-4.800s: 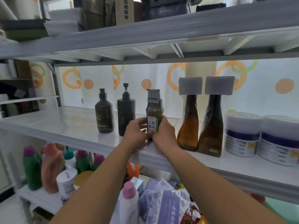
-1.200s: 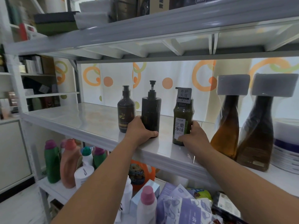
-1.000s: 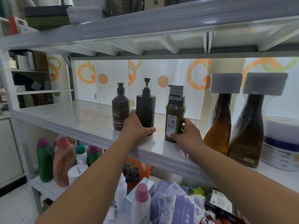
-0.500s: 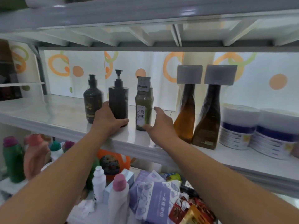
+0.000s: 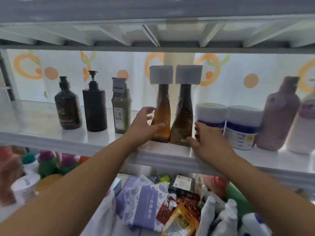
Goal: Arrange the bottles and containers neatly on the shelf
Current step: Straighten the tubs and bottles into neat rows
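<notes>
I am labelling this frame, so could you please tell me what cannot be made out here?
- Head view: lower front of the amber bottle, covered by the left hand.
- Green bottle's label text: too small to read.
- White bottle: cut by the right edge.
- Lower-shelf bottles: motion-blurred.
- Right hand: contact with the brown bottle unclear.

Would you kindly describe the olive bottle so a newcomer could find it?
On the middle shelf, three dark bottles stand at the left. The olive bottle is the rightmost; unlike its two pump-topped neighbours, it carries a neck tag and a white label.
</notes>
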